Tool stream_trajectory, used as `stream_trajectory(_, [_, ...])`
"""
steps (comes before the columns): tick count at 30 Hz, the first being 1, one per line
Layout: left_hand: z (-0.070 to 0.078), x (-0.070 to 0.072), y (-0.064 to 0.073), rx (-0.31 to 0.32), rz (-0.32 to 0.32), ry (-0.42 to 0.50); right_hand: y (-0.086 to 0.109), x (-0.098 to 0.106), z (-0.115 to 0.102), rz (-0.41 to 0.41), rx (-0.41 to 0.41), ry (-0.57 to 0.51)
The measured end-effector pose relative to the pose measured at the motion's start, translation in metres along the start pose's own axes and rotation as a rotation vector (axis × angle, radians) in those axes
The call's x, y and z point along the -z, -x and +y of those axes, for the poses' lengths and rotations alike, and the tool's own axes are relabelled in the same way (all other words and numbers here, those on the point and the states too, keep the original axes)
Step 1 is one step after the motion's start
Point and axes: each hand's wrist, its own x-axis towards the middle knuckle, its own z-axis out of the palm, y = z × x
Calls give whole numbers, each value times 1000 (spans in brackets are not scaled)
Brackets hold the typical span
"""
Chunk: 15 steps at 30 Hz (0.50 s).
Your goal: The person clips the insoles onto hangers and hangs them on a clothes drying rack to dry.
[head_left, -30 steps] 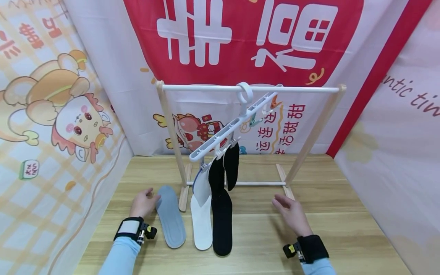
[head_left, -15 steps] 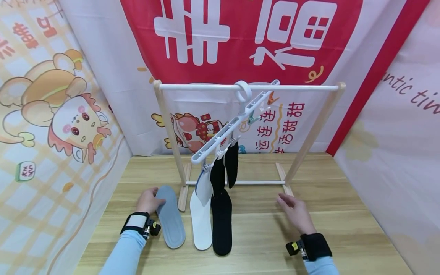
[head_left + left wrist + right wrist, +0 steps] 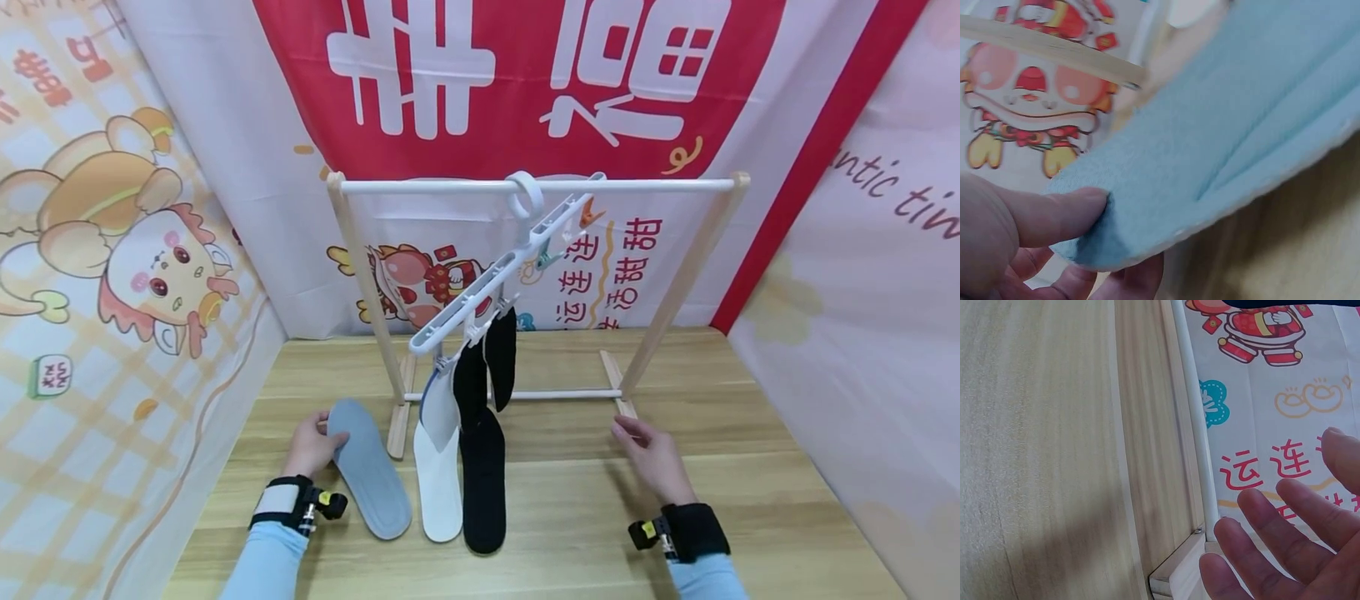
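Note:
My left hand (image 3: 309, 446) pinches the far end of a grey insole (image 3: 369, 475), thumb on top and fingers beneath. In the left wrist view this insole (image 3: 1229, 137) looks pale blue, with its edge raised over the table. My right hand (image 3: 654, 454) holds nothing and hovers by the rack's right foot, its fingers spread loosely in the right wrist view. A white insole (image 3: 438, 492) and a black insole (image 3: 484, 492) lie side by side on the table. Above them, a white clip hanger (image 3: 487, 287) carries a hanging white insole (image 3: 441, 404) and black ones (image 3: 471, 383).
A rack with wooden legs (image 3: 678, 287) and a white top bar (image 3: 435, 187) stands at the back of the wooden table (image 3: 585, 525). The hanger's hook (image 3: 527, 196) loops over that bar. Orange and green clips (image 3: 588, 213) sit at its far end. Printed cloth surrounds the table.
My left hand has closed on the grey insole's far end, and the insole has lifted and turned slightly, far end leftward. My right hand has drifted slightly right.

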Motion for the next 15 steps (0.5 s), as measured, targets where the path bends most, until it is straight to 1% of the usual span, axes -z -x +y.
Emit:
stream_trajectory(4, [8, 4, 14, -20, 7, 70, 1, 2, -1, 3, 3, 6])
stream_trajectory(8, [24, 9, 34, -36, 24, 142, 0, 3, -1, 7, 16, 7])
stream_trajectory(12, [41, 16, 53, -76, 71, 193, -1, 3, -1, 19, 20, 8])
stream_trajectory(15, [52, 20, 68, -109, 122, 230, -1, 4, -3, 22, 16, 3])
